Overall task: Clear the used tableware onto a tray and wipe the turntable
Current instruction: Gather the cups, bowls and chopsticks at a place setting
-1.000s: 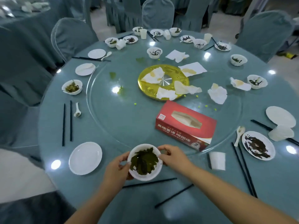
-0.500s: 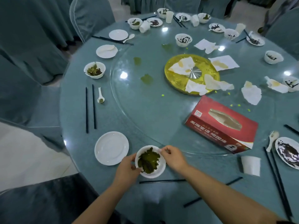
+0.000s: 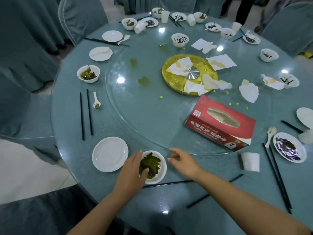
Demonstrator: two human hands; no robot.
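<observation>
while the left hand (image 3: 130,173) grips one bowl (image 3: 157,167) and the right hand (image 3: 183,162) hovers loose, nearly all tableware waits, turntable (image 3: 135,116) unwiped, no tray visible.

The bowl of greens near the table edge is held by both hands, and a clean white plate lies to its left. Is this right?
Not quite. In the head view only the left hand holds the bowl, thumb inside on the greens. The right hand is off it, open beside the rim. The clean plate does lie to its left.
</observation>
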